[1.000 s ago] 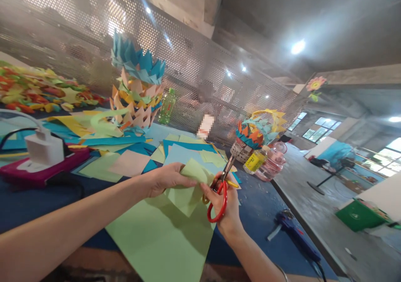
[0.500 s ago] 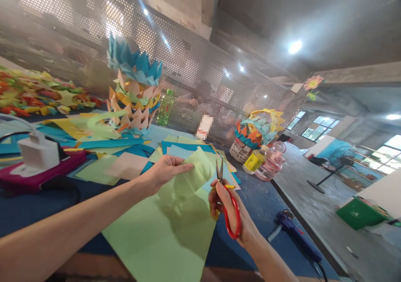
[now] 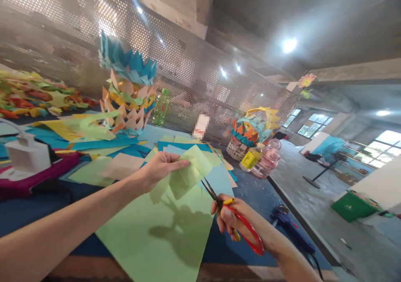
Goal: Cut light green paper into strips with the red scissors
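Observation:
Pinched between the thumb and fingers of my left hand [image 3: 163,167] is a small piece of pale green paper [image 3: 196,167], raised above the table. My right hand [image 3: 233,217] grips red-handled scissors [image 3: 244,227]. Their blades are slightly parted and point up and left, with the tips close to the paper's right edge; whether they touch it I cannot tell. Yellow bits show beside the right fingers. Beneath both hands lies a large light green sheet [image 3: 156,244], carrying their shadows.
Coloured sheets [image 3: 123,165] and stacked paper crowns [image 3: 128,94] lie behind my left arm. A purple power strip [image 3: 62,165] is at left. To the right are bottles [image 3: 250,158], a decorated basket [image 3: 238,144] and a blue glue gun [image 3: 294,229]. Beyond stands a green bin [image 3: 354,207].
My right hand has moved right and down and turned the scissors, so their blades now slant left toward the small paper. The view has shifted slightly right.

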`<move>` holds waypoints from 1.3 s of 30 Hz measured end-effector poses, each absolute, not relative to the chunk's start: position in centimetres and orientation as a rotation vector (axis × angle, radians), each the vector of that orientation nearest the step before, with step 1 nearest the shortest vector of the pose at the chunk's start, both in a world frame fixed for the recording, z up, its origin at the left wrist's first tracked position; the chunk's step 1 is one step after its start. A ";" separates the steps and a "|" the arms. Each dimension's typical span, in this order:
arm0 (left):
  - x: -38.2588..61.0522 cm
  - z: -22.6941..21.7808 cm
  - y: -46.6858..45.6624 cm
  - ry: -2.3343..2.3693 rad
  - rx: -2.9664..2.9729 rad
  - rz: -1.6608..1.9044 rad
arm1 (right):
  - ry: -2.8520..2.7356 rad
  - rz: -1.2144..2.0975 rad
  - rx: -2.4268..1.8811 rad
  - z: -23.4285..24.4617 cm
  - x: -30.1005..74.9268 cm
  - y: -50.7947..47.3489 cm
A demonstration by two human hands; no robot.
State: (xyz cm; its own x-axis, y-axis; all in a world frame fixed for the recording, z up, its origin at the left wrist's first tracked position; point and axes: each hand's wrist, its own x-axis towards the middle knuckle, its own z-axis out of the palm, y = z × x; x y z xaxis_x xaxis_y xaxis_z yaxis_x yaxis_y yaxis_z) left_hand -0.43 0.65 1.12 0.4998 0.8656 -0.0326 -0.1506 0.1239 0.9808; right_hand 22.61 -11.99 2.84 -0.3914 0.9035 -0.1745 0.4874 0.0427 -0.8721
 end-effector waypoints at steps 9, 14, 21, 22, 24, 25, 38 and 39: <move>-0.3 1.1 0.3 0.699 1.254 0.746 | -1.927 1.302 -1.415 2.4 22.6 -11.5; -0.2 0.9 0.0 0.700 1.276 0.748 | -1.886 1.304 -1.419 2.6 22.0 -11.1; -0.7 1.7 0.3 0.720 1.265 0.835 | -1.872 1.294 -1.444 3.0 21.9 -11.3; -0.7 1.7 0.4 0.715 1.263 0.837 | -1.881 1.284 -1.446 3.0 21.9 -11.3; -0.7 1.8 0.4 0.694 1.240 0.835 | -1.886 1.269 -1.457 2.9 22.0 -11.4; -0.7 1.8 0.4 0.684 1.221 0.826 | -1.883 1.266 -1.463 2.9 22.0 -11.4; -0.6 1.9 -0.1 0.707 1.111 0.719 | -1.889 1.196 -1.424 2.8 21.7 -11.2; -0.5 1.8 -0.2 0.703 1.118 0.704 | -1.890 1.193 -1.427 2.8 21.7 -11.1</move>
State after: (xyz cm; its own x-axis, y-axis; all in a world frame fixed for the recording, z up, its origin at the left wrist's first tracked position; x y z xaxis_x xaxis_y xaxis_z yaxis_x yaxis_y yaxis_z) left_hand -0.52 -0.20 1.78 0.5906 0.7942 -0.1432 -0.1443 0.2786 0.9495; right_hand 21.71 -11.12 2.79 -0.3370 0.9338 -0.1207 0.5103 0.0734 -0.8569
